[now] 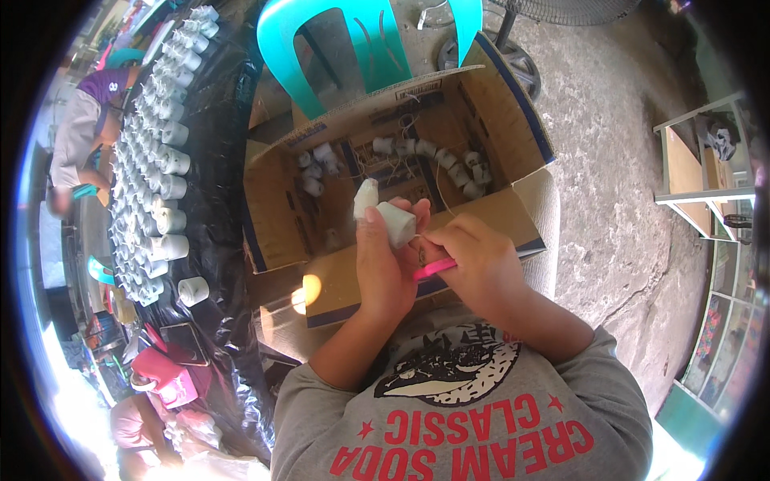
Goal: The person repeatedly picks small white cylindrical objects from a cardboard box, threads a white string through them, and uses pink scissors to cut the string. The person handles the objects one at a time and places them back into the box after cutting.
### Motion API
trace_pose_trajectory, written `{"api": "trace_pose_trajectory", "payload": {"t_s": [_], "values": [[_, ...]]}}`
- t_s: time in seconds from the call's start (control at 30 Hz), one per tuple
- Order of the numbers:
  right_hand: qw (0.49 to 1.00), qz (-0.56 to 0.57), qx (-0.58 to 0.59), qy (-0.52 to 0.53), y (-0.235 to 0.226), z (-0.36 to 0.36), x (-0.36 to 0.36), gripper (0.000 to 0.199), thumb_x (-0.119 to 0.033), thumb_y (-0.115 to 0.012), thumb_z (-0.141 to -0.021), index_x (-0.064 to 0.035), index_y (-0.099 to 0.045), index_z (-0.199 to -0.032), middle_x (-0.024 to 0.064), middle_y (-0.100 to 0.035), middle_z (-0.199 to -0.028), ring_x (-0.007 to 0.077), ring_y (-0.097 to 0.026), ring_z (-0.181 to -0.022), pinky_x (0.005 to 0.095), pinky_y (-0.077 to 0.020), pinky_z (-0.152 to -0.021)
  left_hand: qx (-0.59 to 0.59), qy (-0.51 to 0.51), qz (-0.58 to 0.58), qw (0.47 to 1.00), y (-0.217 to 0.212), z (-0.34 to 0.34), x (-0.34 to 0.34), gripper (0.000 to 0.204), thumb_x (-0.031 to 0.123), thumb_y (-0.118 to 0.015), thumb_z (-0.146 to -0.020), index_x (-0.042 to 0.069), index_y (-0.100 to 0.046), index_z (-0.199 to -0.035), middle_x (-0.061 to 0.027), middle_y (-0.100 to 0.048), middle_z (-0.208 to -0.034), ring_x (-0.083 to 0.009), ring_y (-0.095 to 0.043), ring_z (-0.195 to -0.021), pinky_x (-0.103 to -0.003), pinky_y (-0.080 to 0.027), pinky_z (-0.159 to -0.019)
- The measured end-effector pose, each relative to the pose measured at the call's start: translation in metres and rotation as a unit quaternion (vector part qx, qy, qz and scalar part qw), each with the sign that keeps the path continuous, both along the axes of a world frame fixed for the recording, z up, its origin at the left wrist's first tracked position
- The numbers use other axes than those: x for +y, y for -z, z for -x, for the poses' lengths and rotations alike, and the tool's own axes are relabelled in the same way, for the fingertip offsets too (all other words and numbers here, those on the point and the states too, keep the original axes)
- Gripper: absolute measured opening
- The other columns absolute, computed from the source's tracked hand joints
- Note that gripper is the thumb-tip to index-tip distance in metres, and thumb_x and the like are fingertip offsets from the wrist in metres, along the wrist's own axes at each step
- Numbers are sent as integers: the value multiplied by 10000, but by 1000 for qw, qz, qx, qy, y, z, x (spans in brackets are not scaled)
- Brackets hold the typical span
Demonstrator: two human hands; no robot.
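My left hand [383, 268] is closed around a small white cup-shaped piece [398, 224]. A second white piece [366, 196] sits just beyond my thumb, touching the first. My right hand [481, 256] is closed in a pinch beside it, with a slim bright pink tool [435, 268] in its grip. What kind of tool it is, I cannot make out. A thin pale cord [440, 192] runs from the box toward my fingers. Below my hands stands an open cardboard box [509, 112]. Inside it, several white cup-shaped pieces [445, 158] lie in a curved row with cord among them.
To the left, a table covered in black plastic [220, 152] carries rows of white cups [152, 176]. One cup [192, 291] lies apart. A pink bag [164, 377] is nearby. Beyond are a teal chair [293, 48] and a fan [561, 10]. Another person [84, 120] bends at far left.
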State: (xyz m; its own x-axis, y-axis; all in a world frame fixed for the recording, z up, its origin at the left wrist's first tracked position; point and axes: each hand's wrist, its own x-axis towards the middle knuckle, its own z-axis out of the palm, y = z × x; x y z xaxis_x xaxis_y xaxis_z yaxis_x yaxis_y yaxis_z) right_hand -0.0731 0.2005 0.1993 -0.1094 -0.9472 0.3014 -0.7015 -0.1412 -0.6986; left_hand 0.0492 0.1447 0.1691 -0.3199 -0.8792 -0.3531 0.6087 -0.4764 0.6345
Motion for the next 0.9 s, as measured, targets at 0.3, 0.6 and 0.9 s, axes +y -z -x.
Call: {"api": "trace_pose_trajectory", "payload": {"t_s": [0.3, 0.6, 0.9], "values": [[1000, -1, -8, -8, 1, 2, 1, 169, -49, -736, -757, -38, -639, -894, 94, -571, -796, 283, -611, -659, 357, -497, -562, -16, -13, 45, 999, 3, 0, 4, 411, 414, -437, -1009, 32, -526, -1135, -47, -590, -1105, -244, -570, -1150, -392, -435, -1039], [1000, 4, -3, -8, 0, 2, 2, 174, -46, -737, -755, -40, -643, -902, 96, -567, -792, 283, -608, -651, 358, -495, -559, 14, 5, 53, 998, 7, -2, 6, 435, 319, -421, -1028, 88, -289, -1372, -86, -544, -1143, -286, -526, -1219, -396, -389, -1084], [1000, -5, -7, -18, -3, 3, 2, 173, -50, -732, -765, -46, -652, -918, 98, -577, -808, 285, -618, -669, 352, -497, -565, -35, 16, 73, 997, 2, 0, 7, 397, 317, -400, -1034, 76, -316, -1338, -94, -551, -1141, -283, -501, -1250, -398, -396, -1072]]}}
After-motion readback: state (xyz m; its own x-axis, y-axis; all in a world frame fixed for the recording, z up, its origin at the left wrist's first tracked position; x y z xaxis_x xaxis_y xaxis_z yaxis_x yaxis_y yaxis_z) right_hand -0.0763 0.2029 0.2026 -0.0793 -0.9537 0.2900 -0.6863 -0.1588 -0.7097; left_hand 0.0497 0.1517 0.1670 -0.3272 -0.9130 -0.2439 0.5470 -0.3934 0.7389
